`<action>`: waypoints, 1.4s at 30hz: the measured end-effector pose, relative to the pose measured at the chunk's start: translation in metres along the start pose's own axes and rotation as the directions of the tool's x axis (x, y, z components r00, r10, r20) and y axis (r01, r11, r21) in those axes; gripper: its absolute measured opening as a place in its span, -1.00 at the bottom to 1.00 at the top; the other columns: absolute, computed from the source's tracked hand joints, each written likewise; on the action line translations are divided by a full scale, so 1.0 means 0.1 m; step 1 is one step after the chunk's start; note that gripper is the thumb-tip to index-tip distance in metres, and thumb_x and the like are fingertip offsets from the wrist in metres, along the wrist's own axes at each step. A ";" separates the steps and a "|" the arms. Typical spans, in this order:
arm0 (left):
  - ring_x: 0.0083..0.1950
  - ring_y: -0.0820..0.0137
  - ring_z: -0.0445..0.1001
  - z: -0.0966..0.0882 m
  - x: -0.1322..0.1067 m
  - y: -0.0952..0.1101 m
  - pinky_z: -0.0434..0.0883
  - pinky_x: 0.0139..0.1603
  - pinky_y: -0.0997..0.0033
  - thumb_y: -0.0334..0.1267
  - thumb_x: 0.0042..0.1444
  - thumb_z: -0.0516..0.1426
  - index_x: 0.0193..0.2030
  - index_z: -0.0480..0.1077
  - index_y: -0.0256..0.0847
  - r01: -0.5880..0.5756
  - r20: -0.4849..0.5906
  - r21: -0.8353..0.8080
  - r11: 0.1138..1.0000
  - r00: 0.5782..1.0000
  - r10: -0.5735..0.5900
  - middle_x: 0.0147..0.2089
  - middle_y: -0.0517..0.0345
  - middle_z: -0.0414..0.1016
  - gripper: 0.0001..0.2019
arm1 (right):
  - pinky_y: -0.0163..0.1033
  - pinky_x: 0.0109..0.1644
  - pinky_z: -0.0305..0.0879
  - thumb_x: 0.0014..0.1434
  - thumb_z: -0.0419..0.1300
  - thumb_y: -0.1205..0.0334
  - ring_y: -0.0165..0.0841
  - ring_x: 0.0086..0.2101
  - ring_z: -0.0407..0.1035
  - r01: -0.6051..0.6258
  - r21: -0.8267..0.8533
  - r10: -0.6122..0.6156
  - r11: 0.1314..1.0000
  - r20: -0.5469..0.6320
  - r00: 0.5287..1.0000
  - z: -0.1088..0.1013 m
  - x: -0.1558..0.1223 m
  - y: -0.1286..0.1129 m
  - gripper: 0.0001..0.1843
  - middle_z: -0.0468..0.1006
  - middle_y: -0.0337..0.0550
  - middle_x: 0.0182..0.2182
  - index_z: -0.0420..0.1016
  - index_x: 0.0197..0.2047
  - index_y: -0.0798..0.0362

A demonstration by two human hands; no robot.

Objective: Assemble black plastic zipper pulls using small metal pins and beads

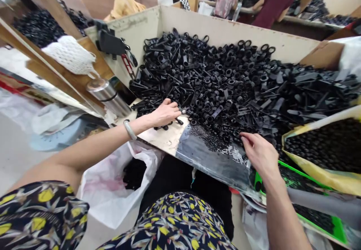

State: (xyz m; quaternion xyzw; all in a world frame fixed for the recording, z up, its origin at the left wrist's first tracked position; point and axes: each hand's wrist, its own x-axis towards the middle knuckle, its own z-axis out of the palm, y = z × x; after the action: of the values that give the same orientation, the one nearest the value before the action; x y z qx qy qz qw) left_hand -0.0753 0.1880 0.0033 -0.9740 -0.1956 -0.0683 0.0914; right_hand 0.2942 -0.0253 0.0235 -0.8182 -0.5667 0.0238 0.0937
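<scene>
My left hand [166,114] is over the pale board at the left front of a large pile of black plastic parts [208,81]. Its fingers are curled together, and a small black plastic part [179,121] shows at their tips. A few more black parts lie under the wrist side. On the right, my right hand [261,154] reaches to the pile's front edge with thumb and forefinger close together; anything between them is too small to make out. Tiny dark pieces [207,139] and small silvery pins [234,154] are spread on the dark worktop [197,150] between my hands.
A steel flask [108,96] and a phone-like black holder [109,41] stand at left. At right are a yellow-edged bag [321,167] of black pieces and a green tray [338,229]. A white sack [109,205] hangs below. A person [273,5] works behind.
</scene>
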 end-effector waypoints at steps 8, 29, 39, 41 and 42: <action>0.04 0.13 0.36 -0.10 0.05 0.04 0.25 0.11 0.07 -0.53 0.19 0.03 -0.06 0.48 -0.22 0.157 0.044 -0.409 0.899 0.987 -0.152 -0.13 -0.07 0.55 -0.72 | -0.12 -0.12 0.41 0.49 0.08 0.14 -0.24 -0.24 0.50 0.470 0.488 -0.500 0.735 -0.077 0.862 0.37 -0.78 -0.59 -0.66 0.61 -0.14 -0.25 0.56 0.21 -0.12; -0.09 0.30 0.56 -0.21 -0.15 2.20 0.55 0.00 0.21 -0.13 0.07 0.45 0.10 0.42 -0.14 0.088 0.616 -0.587 -0.805 0.694 -0.373 -0.02 0.05 0.56 -0.50 | -0.17 -0.12 0.47 0.29 0.35 -0.01 -0.29 -0.26 0.52 -0.250 0.927 -0.014 0.279 0.265 0.964 0.50 -1.20 -0.81 -0.72 0.68 -0.17 -0.22 0.70 -0.02 -0.07; 0.28 0.16 0.48 -0.23 -0.19 2.33 0.33 0.29 0.23 -0.20 0.18 0.36 0.35 0.39 -0.06 0.103 0.586 -0.603 -0.791 0.731 -0.350 0.26 -0.06 0.55 -0.41 | -0.26 -0.25 0.46 0.16 0.45 -0.01 -0.38 -0.38 0.47 -0.329 0.939 0.153 0.097 0.312 0.938 0.60 -1.27 -1.16 -0.66 0.65 -0.20 -0.32 0.61 -0.09 0.00; 0.28 0.16 0.48 -0.22 -0.20 2.34 0.32 0.30 0.23 -0.17 0.19 0.35 0.36 0.38 -0.05 0.104 0.591 -0.601 -0.792 0.726 -0.352 0.26 -0.06 0.55 -0.40 | -0.24 -0.23 0.47 0.17 0.44 -0.01 -0.37 -0.36 0.48 -0.333 0.937 0.158 0.105 0.315 0.936 0.59 -1.28 -1.16 -0.66 0.67 -0.17 -0.27 0.61 -0.08 0.00; 0.28 0.16 0.48 -0.21 -0.21 2.35 0.32 0.30 0.23 -0.17 0.19 0.35 0.37 0.38 -0.05 0.103 0.590 -0.605 -0.789 0.724 -0.358 0.25 -0.06 0.56 -0.40 | -0.23 -0.22 0.48 0.18 0.44 -0.01 -0.36 -0.34 0.49 -0.333 0.936 0.160 0.110 0.314 0.936 0.59 -1.29 -1.17 -0.66 0.67 -0.15 -0.24 0.62 -0.08 0.00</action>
State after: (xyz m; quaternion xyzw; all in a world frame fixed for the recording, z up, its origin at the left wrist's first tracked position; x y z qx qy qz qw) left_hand -0.0038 -0.0370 -0.0151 -0.3116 -0.3505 -0.2969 -0.8318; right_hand 0.1319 -0.0983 -0.0221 -0.6391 -0.2752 0.4542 0.5563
